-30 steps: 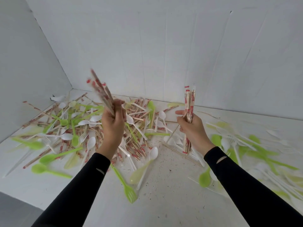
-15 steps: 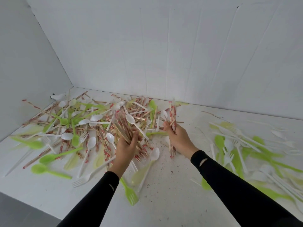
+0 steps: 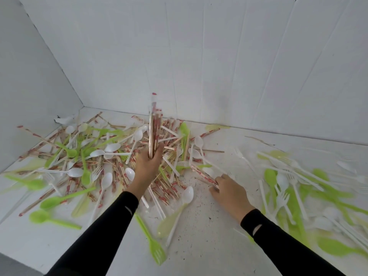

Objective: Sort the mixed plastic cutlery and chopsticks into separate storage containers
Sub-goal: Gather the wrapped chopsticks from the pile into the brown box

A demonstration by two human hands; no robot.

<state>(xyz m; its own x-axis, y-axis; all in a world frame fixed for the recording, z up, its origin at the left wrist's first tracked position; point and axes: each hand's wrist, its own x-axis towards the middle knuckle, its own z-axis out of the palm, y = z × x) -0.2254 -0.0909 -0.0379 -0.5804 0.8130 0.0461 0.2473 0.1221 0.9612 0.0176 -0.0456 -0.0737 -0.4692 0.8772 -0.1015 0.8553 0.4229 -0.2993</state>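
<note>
Chopsticks point(image 3: 153, 134) in red-printed wrappers stand upright, clenched in my left hand point(image 3: 148, 166), while my right hand point(image 3: 229, 188) pinches another wrapped pair point(image 3: 202, 174) low over the white surface point(image 3: 199, 236). Little looks sorted: no container shows, and the mixed pile point(image 3: 95, 162) around and left of my left fingers holds many more sticks, tangled under green and white spoons and forks point(image 3: 74, 172); looser cutlery point(image 3: 288, 188) lies right of my right fingers.

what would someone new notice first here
The left hand holds a bundle of chopsticks upright at the centre, above a heap of chopsticks, spoons and forks on the left. The right hand grips wrapped chopsticks low beside it, and a second spread of green and white cutlery lies blurred at far right.
</note>
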